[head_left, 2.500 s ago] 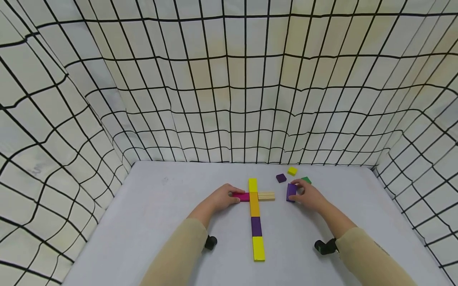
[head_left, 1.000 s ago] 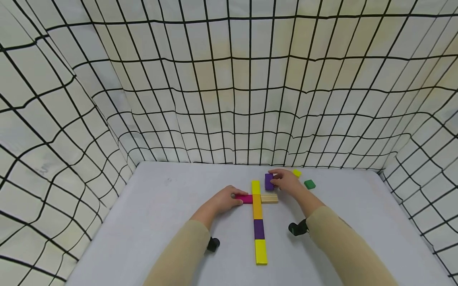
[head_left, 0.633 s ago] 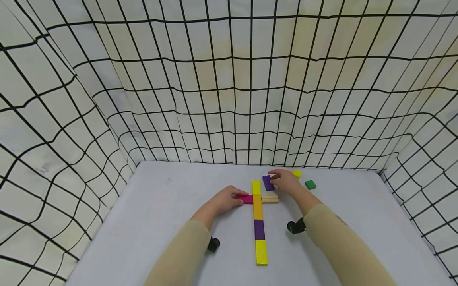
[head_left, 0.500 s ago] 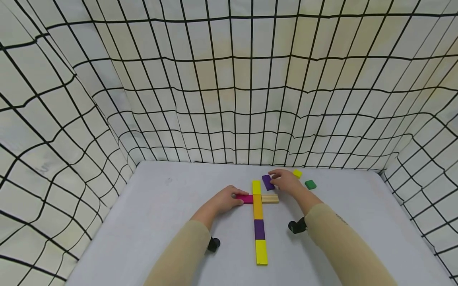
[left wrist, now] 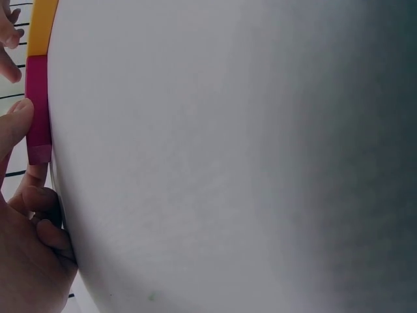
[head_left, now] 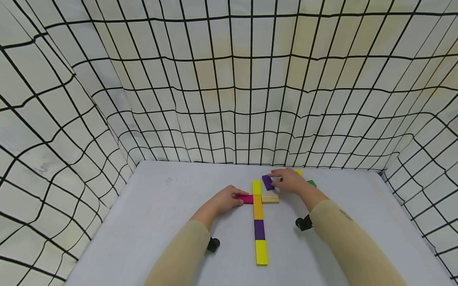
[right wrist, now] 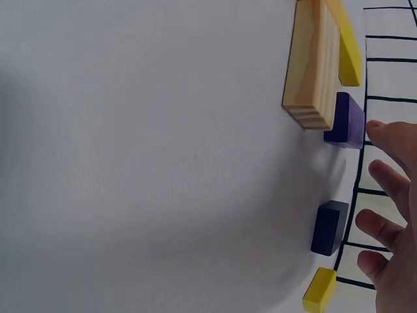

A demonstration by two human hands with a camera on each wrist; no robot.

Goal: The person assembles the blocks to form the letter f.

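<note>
My left hand (head_left: 223,199) pinches a magenta block (head_left: 245,199) between thumb and fingers; its far end meets an orange block (head_left: 257,207). That orange block lies in a straight column with a yellow block (head_left: 256,187) above, and a purple block (head_left: 259,229) and a longer yellow block (head_left: 261,252) below. A natural wood piece (head_left: 270,198) with lines along it juts out to the column's right. Beside the column's top a loose purple block (head_left: 267,182) lies slanted. My right hand (head_left: 290,181) is just right of it, its fingers spread and apart from the block (right wrist: 345,120) in the right wrist view.
Behind the right hand, a small yellow block (head_left: 298,172) and a green block (head_left: 312,183) show partly. A dark block (right wrist: 330,228) lies near the small yellow one in the right wrist view. Black netting (head_left: 250,87) encloses the white table (head_left: 171,206).
My right hand brought the purple block leftward to beside the column's top, where it turned to a slant. The hand then let go and drew back slightly right. My left hand stayed on the magenta block.
</note>
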